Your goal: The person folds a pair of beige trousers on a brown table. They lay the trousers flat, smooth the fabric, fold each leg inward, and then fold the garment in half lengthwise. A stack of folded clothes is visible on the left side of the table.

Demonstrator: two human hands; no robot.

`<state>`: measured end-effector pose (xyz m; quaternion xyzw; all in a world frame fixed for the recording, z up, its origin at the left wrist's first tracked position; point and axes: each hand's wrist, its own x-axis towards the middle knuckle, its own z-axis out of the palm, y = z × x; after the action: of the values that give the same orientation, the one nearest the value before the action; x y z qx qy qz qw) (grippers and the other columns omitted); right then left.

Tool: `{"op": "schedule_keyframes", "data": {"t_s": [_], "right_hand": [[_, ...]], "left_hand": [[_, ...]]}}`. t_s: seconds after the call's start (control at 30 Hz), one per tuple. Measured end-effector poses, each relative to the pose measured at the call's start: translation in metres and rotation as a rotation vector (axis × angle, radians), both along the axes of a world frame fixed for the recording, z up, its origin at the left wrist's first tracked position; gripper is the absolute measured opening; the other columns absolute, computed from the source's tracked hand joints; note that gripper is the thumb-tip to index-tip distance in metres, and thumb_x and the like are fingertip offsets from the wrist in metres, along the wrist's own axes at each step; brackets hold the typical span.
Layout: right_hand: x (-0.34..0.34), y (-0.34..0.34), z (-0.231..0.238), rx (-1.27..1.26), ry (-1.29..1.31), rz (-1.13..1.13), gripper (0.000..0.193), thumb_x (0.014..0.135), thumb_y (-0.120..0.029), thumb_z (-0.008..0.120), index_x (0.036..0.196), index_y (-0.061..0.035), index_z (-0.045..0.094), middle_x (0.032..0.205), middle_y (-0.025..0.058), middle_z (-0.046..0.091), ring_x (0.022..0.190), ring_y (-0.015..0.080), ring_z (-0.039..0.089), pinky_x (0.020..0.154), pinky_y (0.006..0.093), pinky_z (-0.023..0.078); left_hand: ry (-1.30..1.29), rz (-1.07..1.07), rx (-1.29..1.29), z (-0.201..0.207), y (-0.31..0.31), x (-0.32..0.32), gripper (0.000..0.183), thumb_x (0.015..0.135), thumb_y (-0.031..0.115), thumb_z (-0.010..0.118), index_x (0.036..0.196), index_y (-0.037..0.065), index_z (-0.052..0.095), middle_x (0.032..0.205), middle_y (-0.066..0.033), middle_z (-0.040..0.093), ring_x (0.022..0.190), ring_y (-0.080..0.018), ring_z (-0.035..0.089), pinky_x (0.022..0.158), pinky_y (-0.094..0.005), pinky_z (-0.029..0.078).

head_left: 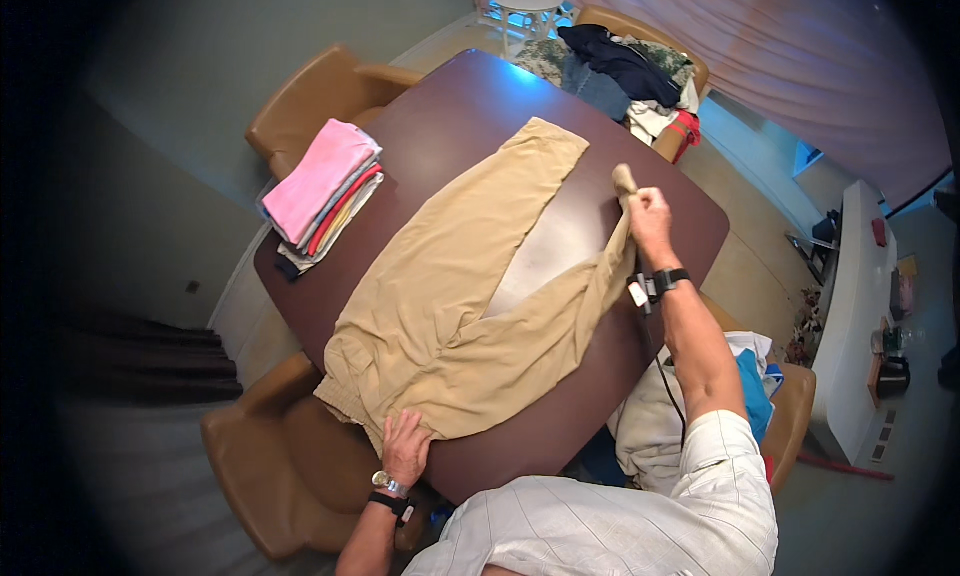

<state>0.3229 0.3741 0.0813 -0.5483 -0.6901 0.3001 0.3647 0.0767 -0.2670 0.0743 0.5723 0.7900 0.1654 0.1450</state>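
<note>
A pair of tan trousers (455,276) lies spread on the dark brown table (470,106), waist at the near edge and legs reaching away. My left hand (405,446) presses flat on the waistband at the near table edge. My right hand (645,216) is closed around the bunched end of the right trouser leg and lifts it off the tabletop. The left trouser leg lies flat, reaching toward the far side of the table.
A stack of folded clothes (325,191), pink on top, sits at the table's left edge. Brown leather chairs (320,91) surround the table. A far chair holds a pile of dark clothes (620,71). More laundry (660,416) lies on the chair at my right. A small white side table (528,4) stands beyond.
</note>
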Motion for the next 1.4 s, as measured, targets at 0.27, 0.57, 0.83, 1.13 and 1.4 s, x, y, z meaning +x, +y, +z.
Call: {"op": "schedule_keyframes", "data": {"t_s": [0.27, 0.57, 0.83, 1.13, 1.4], "right_hand": [[0.118, -0.051, 0.01, -0.331, 0.587, -0.228, 0.026, 0.108, -0.021, 0.071, 0.126, -0.0033, 0.067, 0.107, 0.0067, 0.073, 0.088, 0.0154, 0.07, 0.074, 0.0322, 0.059], [0.118, -0.102, -0.041, 0.18, -0.327, -0.015, 0.066, 0.09, 0.001, 0.068, 0.154, -0.0035, 0.052, 0.142, 0.0269, 0.061, 0.138, 0.0438, 0.057, 0.12, 0.049, 0.047], [0.135, -0.11, -0.04, 0.218, -0.479, 0.263, 0.048, 0.087, 0.0, 0.072, 0.133, -0.0018, 0.064, 0.142, 0.0259, 0.061, 0.138, 0.0449, 0.056, 0.12, 0.0499, 0.046], [0.167, -0.081, -0.049, 0.085, -0.395, 0.1, 0.02, 0.098, -0.012, 0.074, 0.114, -0.001, 0.069, 0.108, 0.0226, 0.075, 0.103, 0.0467, 0.071, 0.094, 0.0534, 0.058], [0.121, 0.06, 0.035, -0.021, -0.312, 0.173, 0.027, 0.091, -0.028, 0.079, 0.103, -0.0041, 0.078, 0.096, 0.0138, 0.082, 0.091, 0.0301, 0.078, 0.087, 0.0426, 0.06]], "left_hand": [[-0.107, -0.047, 0.049, 0.018, -0.01, 0.01, 0.023, 0.089, 0.003, 0.081, 0.11, 0.008, 0.076, 0.147, -0.0197, 0.069, 0.143, -0.0444, 0.061, 0.125, -0.064, 0.04], [-0.059, -0.078, -0.014, 0.011, -0.015, 0.006, 0.019, 0.089, 0.008, 0.081, 0.107, 0.007, 0.078, 0.149, -0.0218, 0.067, 0.145, -0.0444, 0.058, 0.126, -0.0624, 0.039], [-0.064, -0.051, -0.012, 0.004, -0.012, 0.011, 0.017, 0.088, 0.008, 0.08, 0.105, 0.006, 0.077, 0.151, -0.0224, 0.066, 0.146, -0.0445, 0.058, 0.126, -0.0622, 0.039], [-0.052, -0.061, -0.045, 0.0, -0.012, 0.009, 0.013, 0.09, 0.004, 0.079, 0.103, 0.005, 0.074, 0.157, -0.0226, 0.062, 0.15, -0.0444, 0.055, 0.127, -0.0627, 0.039], [-0.003, -0.065, -0.078, 0.002, -0.011, 0.01, 0.015, 0.09, 0.007, 0.081, 0.103, 0.005, 0.074, 0.159, -0.0222, 0.061, 0.152, -0.0442, 0.054, 0.128, -0.0618, 0.038]]}}
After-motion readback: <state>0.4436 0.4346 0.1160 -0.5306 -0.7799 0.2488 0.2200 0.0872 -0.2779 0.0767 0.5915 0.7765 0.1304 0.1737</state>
